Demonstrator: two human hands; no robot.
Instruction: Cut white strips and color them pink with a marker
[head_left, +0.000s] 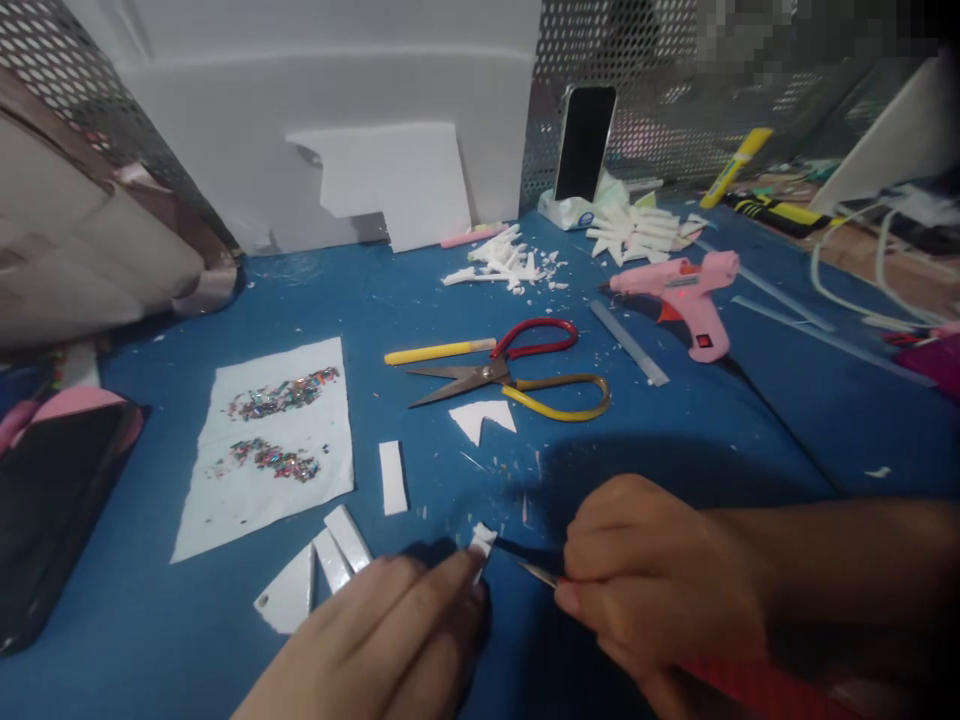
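My left hand (390,640) is at the bottom centre. Its fingertips are closed on a small white piece (484,540), which looks like foam board and has a notched end. To the right, my right hand (652,580) grips a craft knife (538,573) whose thin pointed blade faces the white piece without touching it. The fingers cover most of its handle. Beside my left hand lie some white strips (330,560) and a rounded white piece (285,595). Farther up are a single white strip (392,478) and a notched white scrap (484,418).
Scissors (487,373) lie partly open near a yellow pen (439,351). Paper with glitter (341,420) is on the left, near a dark phone (60,510). At the right stands a pink glue gun (697,300) with its cord trailing. White offcuts (510,260) are heaped behind.
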